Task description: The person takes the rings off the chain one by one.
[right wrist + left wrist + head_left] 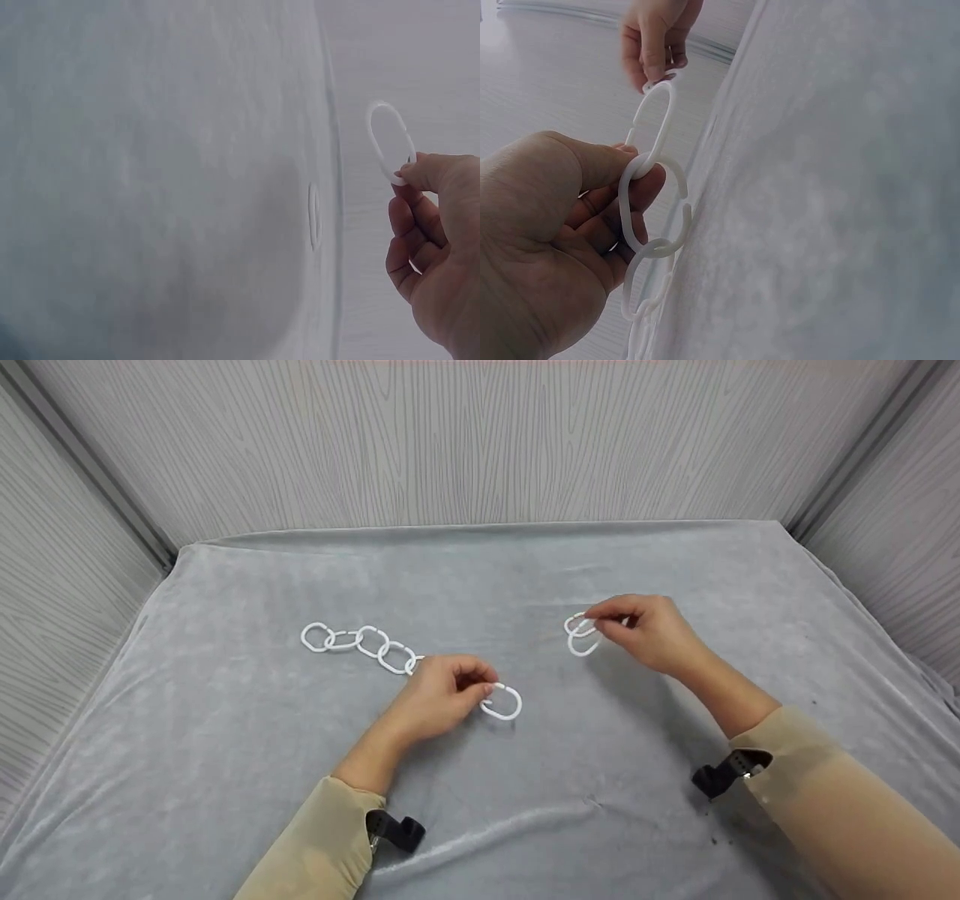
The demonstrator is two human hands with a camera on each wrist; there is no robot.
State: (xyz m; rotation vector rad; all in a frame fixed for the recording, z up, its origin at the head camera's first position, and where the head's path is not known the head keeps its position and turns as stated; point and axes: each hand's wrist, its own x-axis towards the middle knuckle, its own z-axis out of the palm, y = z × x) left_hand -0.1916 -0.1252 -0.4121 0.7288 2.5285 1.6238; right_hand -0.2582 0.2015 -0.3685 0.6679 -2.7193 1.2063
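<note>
My left hand (442,697) pinches a chain of white plastic links (383,651) near its right end. The end link (520,703) sticks out past the thumb and fingertips, tilted up off the cloth. In the left wrist view, the thumb and fingers grip where two links join, and the rest of the chain hangs down towards the cloth. My right hand (645,634) pinches a single white link (373,133) between thumb and forefinger, held up in the air. Another loose link (311,217) lies on the cloth below it.
A grey plush cloth (562,765) with a few folds covers the table. Pale wood-grain panels (480,442) stand behind it and at both sides. Black wrist mounts (397,831) are strapped at both sleeves.
</note>
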